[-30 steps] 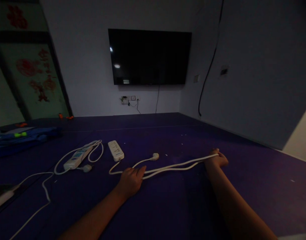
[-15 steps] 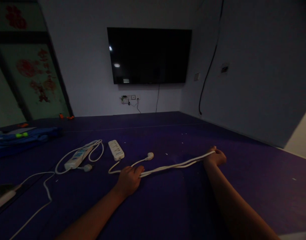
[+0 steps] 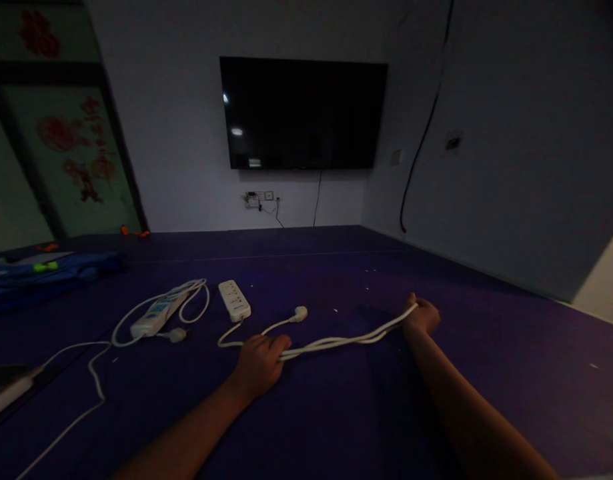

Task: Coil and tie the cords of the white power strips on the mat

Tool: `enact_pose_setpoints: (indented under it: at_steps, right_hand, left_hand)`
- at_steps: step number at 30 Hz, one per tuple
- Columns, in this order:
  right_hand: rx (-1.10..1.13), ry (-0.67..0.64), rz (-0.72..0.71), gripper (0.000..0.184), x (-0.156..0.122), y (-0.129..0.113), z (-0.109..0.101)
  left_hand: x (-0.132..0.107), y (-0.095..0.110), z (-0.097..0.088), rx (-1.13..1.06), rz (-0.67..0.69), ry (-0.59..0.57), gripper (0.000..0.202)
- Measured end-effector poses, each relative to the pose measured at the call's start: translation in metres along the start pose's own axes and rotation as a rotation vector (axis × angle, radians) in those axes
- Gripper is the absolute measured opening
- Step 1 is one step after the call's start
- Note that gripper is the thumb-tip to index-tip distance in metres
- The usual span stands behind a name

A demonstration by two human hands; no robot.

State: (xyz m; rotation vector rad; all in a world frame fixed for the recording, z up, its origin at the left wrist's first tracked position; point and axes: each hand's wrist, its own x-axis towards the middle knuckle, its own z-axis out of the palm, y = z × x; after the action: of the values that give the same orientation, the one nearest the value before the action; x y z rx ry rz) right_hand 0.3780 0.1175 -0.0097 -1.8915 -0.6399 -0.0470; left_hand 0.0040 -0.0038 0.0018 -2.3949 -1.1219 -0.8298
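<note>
A doubled white power cord [image 3: 336,343] runs between my two hands just above a dark purple surface [image 3: 306,413]. My left hand [image 3: 261,363] is closed around the cord near its plug end. On the right, my right hand [image 3: 422,315] grips the folded end of the same cord, its fingers partly hidden. Beyond my left hand lie the cord's white plug [image 3: 300,313] and a white power strip [image 3: 234,300], both resting on the surface. The cord sags slightly between the hands.
Left of the strip lies a second power strip [image 3: 159,313] with a looped cord and a plug [image 3: 177,335]. Farther left are a white cable [image 3: 93,373] and blue cloth [image 3: 76,267]. A television [image 3: 306,113] hangs on the far wall; a black cable [image 3: 421,133] hangs at right.
My right hand has moved a little to the left, toward my left hand, and the cord sags more. My left hand stays almost in place on the cord.
</note>
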Motion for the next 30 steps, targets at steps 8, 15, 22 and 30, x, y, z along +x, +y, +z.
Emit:
enact_pose_setpoints:
  at_steps: [8,15,22,30]
  right_hand:
    - [-0.036,-0.021,-0.032,0.034,-0.0036,-0.0029,-0.0003]
    - [-0.066,-0.043,-0.027,0.034,-0.0037,-0.0034,0.0002]
    - [-0.077,-0.053,-0.033,0.036,-0.0056,-0.0046,0.0009]
    - [-0.080,-0.076,-0.022,0.037,-0.0058,-0.0060,-0.0006]
  left_hand:
    - [0.0007,0.0019,-0.0022,-0.014,0.003,0.027,0.022]
    - [0.0003,0.0010,0.0000,-0.015,0.012,0.036,0.021]
    - [-0.0016,0.0004,0.0021,-0.015,-0.015,0.001,0.024]
    - [0.0006,0.0012,0.0004,-0.016,-0.004,0.006,0.019]
